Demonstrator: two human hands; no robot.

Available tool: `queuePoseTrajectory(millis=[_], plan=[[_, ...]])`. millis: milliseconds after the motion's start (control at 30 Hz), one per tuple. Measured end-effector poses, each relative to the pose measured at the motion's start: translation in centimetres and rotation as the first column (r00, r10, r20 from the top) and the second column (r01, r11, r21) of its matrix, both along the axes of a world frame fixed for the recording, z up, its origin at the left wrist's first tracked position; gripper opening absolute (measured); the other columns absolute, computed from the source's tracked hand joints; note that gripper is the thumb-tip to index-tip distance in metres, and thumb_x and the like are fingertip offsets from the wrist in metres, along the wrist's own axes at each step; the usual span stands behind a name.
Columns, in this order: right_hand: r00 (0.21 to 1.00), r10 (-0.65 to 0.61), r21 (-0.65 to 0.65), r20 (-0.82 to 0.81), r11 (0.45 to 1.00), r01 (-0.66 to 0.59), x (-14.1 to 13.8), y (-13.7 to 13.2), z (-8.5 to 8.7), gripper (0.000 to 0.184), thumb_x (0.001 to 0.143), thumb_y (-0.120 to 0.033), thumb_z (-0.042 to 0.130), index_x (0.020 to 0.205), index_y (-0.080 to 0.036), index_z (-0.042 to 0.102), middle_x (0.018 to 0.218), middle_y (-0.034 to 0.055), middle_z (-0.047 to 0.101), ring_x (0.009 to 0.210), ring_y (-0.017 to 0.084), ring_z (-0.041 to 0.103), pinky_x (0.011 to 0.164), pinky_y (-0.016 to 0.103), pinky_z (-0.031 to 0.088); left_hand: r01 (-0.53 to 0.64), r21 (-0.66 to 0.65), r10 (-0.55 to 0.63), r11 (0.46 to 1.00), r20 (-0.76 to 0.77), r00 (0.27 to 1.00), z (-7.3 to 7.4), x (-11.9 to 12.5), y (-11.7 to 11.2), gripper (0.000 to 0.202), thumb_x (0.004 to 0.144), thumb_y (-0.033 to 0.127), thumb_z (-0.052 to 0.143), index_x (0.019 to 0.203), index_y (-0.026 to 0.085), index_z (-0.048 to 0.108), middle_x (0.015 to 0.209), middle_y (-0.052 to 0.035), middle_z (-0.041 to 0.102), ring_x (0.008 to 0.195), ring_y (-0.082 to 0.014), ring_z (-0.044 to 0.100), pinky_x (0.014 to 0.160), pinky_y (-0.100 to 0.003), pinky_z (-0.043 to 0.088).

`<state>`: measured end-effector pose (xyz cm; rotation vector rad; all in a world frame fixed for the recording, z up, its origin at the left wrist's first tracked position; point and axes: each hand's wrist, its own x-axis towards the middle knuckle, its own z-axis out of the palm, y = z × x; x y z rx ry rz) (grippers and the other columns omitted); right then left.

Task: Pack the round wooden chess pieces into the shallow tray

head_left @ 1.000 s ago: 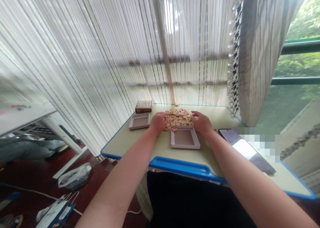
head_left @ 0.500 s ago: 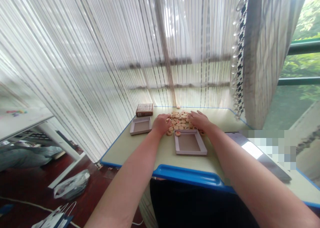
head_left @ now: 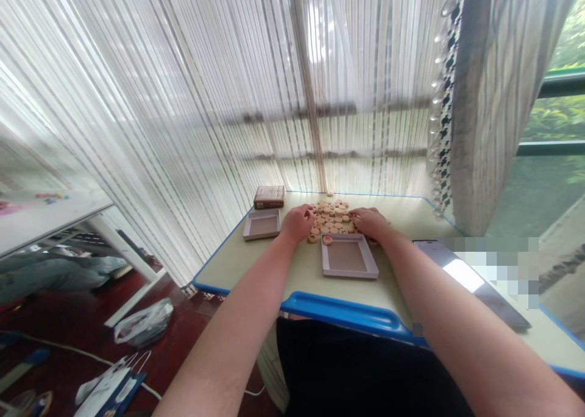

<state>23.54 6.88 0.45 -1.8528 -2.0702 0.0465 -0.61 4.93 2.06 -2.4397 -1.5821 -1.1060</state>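
Round wooden Chinese chess pieces (head_left: pixel 329 219), some with red or dark characters, lie in a loose heap on the table. At the heap's left edge is my left hand (head_left: pixel 298 222), fingers slightly bent and apart, touching or just beside the outer pieces. My right hand (head_left: pixel 370 223) rests along the right edge, palm down with its fingers reaching over the pieces there. What lies beneath that palm is hidden. Nearer me sits a shallow white box tray (head_left: pixel 325 264); one chess piece with a red character (head_left: pixel 327 240) lies in its far left corner.
On the table (head_left: pixel 256 264) a second shallow tray (head_left: pixel 261 236) and a brown patterned box (head_left: pixel 269 197) stand to the left. One loose piece (head_left: pixel 329 193) lies at the far edge. A dark flat device (head_left: pixel 475 289) is right of my forearm. A curtain (head_left: pixel 205 88) hangs behind.
My right hand has drawn in slightly, with its fingers lower and closer together on the pieces. My left hand stays by the left edge. The camera view has shifted a little.
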Motion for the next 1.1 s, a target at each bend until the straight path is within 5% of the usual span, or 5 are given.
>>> queuePoseTrajectory(millis=[367,533,800,933,1100], plan=[[0.999,-0.04,0.054,0.001,0.998,0.04,0.4,-0.1,0.5,0.026,0.077,-0.024,0.044,0.092,-0.018,0.065,0.086,0.0066,0.067,0.09,0.019,0.055,0.094,0.036,0.026,-0.045,-0.045,0.049,0.998,0.079,0.996,0.2,-0.2,-0.7,0.046,0.076,0.021,0.05,0.121,0.018,0.039,0.078,-0.0013,0.065,0.074,-0.0148,0.06,0.072,-0.027,0.044],[0.971,-0.107,0.123,-0.212,0.983,0.135,-0.3,-1.2,2.2,0.032,0.075,-0.023,0.049,0.106,-0.016,0.053,0.091,0.007,0.065,0.085,0.017,0.056,0.086,0.034,0.034,-0.05,-0.081,0.053,0.995,0.031,0.998,0.3,-0.1,-1.0,0.042,0.077,0.022,0.05,0.118,0.018,0.043,0.077,-0.0017,0.065,0.071,-0.0141,0.06,0.07,-0.026,0.044],[0.946,0.213,-0.311,-0.246,0.907,-0.285,-3.1,-5.8,6.6,0.031,0.06,-0.019,0.066,0.089,-0.019,0.055,0.084,0.0039,0.065,0.061,0.012,0.057,0.051,0.022,0.039,0.032,-0.093,-0.036,0.995,-0.044,0.998,-0.2,-0.3,-1.0,0.029,0.075,0.027,0.05,0.102,0.02,0.06,0.075,-0.0012,0.066,0.067,-0.0135,0.058,0.068,-0.025,0.045],[0.92,0.333,-0.445,-0.207,0.805,-0.392,-4.1,-7.0,6.7,0.02,0.06,-0.02,0.064,0.079,-0.019,0.057,0.066,0.0008,0.063,0.058,0.014,0.058,0.047,0.022,0.037,0.021,-0.081,-0.026,0.996,-0.061,0.998,0.0,-0.3,-1.0,0.026,0.075,0.027,0.049,0.094,0.021,0.066,0.086,-0.0031,0.068,0.08,-0.0149,0.06,0.077,-0.026,0.045],[0.916,0.337,-0.46,-0.216,0.793,-0.4,-4.4,-6.7,6.3,0.019,0.062,-0.021,0.061,0.081,-0.02,0.059,0.067,0.0004,0.064,0.055,0.012,0.058,0.045,0.02,0.035,0.009,-0.074,-0.015,0.997,-0.079,0.997,0.3,-0.4,-0.8,0.03,0.076,0.025,0.048,0.099,0.02,0.066,0.094,-0.0038,0.068,0.089,-0.0156,0.06,0.085,-0.026,0.044]])
